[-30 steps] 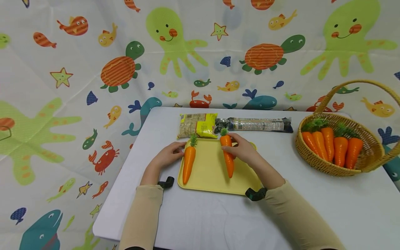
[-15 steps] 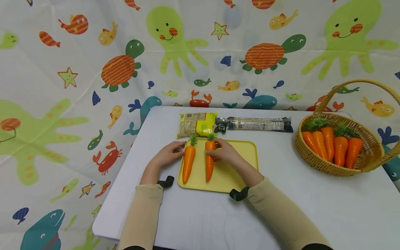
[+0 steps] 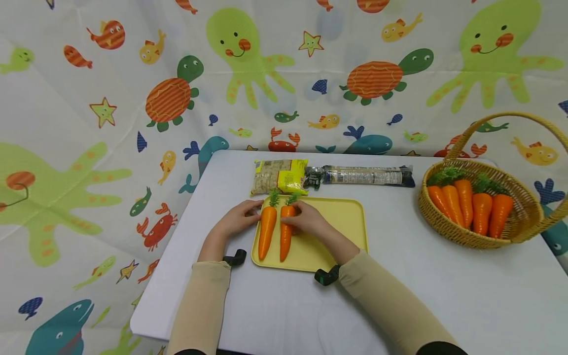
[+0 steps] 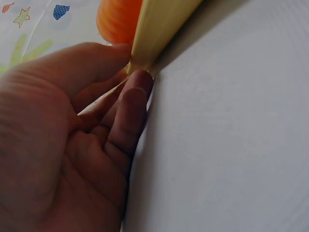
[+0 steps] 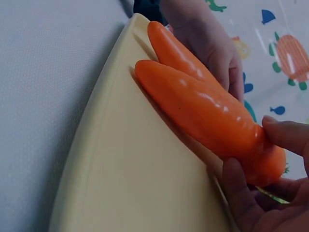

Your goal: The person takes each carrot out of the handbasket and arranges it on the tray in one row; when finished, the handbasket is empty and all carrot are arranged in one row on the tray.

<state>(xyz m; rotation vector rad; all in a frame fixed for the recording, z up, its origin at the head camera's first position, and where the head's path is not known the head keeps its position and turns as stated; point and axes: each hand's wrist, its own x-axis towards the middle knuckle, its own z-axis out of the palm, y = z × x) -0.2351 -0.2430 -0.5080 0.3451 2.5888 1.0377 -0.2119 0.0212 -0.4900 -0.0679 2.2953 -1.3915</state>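
A yellow tray (image 3: 343,219) lies on the white table. My left hand (image 3: 234,219) is at its left edge; in the left wrist view the thumb and fingers (image 4: 129,116) pinch the rim (image 4: 157,29). One orange carrot with a green top (image 3: 267,231) rests along the tray's left side. Just right of it, my right hand (image 3: 309,220) holds a second carrot (image 3: 286,241) near its leafy end, thumb on one side and fingers on the other. In the right wrist view this held carrot (image 5: 207,111) lies close beside the first carrot (image 5: 176,50), its tip low over the tray.
Behind the tray lie a yellow bag (image 3: 279,176), a small black object (image 3: 313,178) and a long dark packet (image 3: 368,175). A wicker basket (image 3: 461,241) with several carrots (image 3: 481,212) stands at the right. A sea-animal cloth (image 3: 275,44) hangs behind the table.
My right hand has carried its carrot leftward across the tray, from the middle to beside the first carrot. The left hand has stayed at the tray's edge.
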